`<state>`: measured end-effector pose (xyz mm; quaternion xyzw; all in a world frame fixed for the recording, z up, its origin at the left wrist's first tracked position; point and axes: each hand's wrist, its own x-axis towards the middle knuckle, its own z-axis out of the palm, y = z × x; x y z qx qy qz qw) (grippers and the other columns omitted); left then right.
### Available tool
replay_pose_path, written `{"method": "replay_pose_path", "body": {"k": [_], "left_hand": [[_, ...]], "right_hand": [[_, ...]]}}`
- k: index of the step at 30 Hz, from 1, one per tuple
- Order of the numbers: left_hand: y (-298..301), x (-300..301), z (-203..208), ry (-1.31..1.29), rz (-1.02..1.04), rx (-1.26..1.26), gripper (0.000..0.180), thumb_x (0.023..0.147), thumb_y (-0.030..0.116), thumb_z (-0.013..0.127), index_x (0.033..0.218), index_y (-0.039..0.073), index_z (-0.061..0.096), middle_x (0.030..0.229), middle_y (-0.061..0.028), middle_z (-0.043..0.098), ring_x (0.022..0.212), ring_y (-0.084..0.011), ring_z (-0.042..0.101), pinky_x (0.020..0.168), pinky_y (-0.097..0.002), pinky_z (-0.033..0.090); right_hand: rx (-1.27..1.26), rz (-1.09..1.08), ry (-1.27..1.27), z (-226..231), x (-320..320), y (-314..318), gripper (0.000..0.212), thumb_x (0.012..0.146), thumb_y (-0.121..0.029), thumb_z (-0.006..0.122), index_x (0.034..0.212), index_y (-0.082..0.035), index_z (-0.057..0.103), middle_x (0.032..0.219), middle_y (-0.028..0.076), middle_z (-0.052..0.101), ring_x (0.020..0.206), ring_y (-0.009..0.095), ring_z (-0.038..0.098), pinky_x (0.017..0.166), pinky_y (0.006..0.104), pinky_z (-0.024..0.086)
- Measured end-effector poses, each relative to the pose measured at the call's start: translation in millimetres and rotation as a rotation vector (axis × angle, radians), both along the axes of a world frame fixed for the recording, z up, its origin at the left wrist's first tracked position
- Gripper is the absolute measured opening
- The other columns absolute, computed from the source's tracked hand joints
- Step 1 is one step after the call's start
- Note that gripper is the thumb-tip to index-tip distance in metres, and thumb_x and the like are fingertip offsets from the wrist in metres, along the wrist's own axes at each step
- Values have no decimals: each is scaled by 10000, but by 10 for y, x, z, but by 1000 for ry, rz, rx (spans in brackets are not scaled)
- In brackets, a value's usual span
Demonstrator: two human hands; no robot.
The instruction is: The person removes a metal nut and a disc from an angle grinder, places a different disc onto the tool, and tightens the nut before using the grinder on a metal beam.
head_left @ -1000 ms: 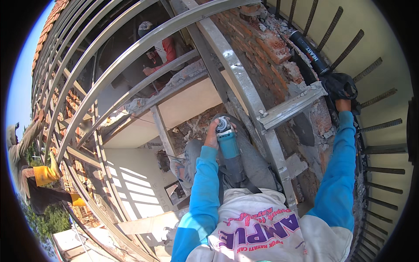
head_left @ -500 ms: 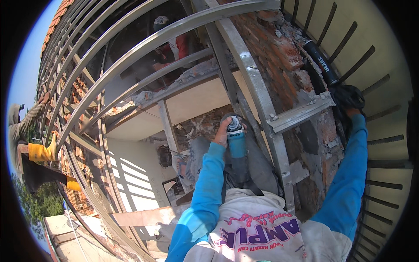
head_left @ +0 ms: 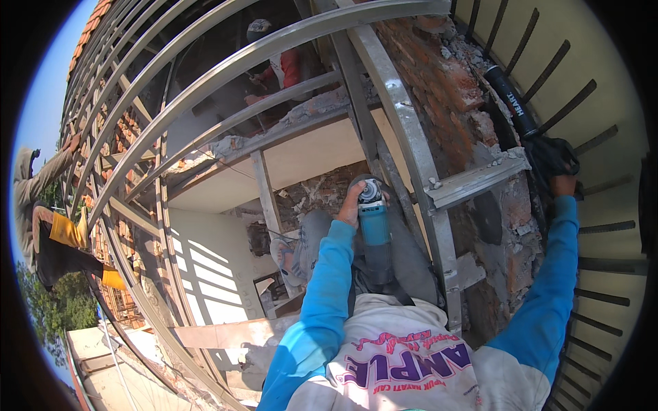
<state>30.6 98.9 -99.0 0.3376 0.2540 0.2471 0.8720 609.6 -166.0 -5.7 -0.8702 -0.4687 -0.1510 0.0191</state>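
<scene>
My left hand (head_left: 349,205) is closed around the head of a teal-and-black angle grinder (head_left: 374,227), which rests upright against my lap between my legs. I see no disc on its metal spindle. On the right, my right arm is stretched out along the wall. My right hand (head_left: 564,183) is at a crumpled black bag (head_left: 548,156) and seems to grip it; the bag hides most of its fingers. A dark bottle-like cylinder (head_left: 510,101) lies just beyond the bag, on the ledge by the wall.
Curved metal beams (head_left: 236,63) sweep across the left and front. A steel post (head_left: 404,113) stands close to my right leg, beside broken brickwork (head_left: 439,85). Rebar ends (head_left: 569,106) jut from the right wall. One person (head_left: 274,68) works beyond the beams; another (head_left: 48,226) clings at far left.
My right hand has shifted slightly at the black bag, and more of its fingers show. The grinder stays in my left hand. The whole view has moved a little.
</scene>
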Motion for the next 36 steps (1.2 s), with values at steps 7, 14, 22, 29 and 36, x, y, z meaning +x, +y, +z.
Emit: {"method": "replay_pose_path", "body": {"k": [7,14,22,29,36], "left_hand": [[-4,-12,39,-20,-10,-18,623,878,567,506,1179,22,539,959,-193,670,857,-311,683,767,-439,575],[-19,5,12,-33,-14,-56,628,874,575,530,1178,26,535,958,-194,664,858,-318,681,770,-456,582],[-49,34,-22,-39,7,-37,621,900,588,492,1171,31,533,963,-202,660,839,-314,681,751,-459,585],[-108,72,-121,44,317,-61,544,979,521,419,1211,51,566,1105,-100,649,992,-202,631,863,-330,530],[-264,-62,-179,300,490,-2,714,937,690,319,1253,87,534,1152,-41,606,1026,-163,576,900,-309,477]], "right_hand": [[527,-400,-4,745,-1056,-115,347,894,-337,598,1066,-49,687,980,193,691,880,339,671,777,409,515],[906,-599,240,612,-1505,-624,327,908,-270,628,1016,32,688,950,98,701,853,190,625,783,331,488],[1501,-117,1291,983,-2812,-134,123,917,-204,620,910,-88,578,572,-49,368,515,53,380,494,244,344],[833,103,1927,627,-4453,942,166,967,-184,568,971,-18,558,632,10,536,534,65,496,499,225,437],[823,15,1995,159,-4908,1457,190,970,-198,558,977,-9,548,643,19,530,530,83,493,494,233,446]]}}
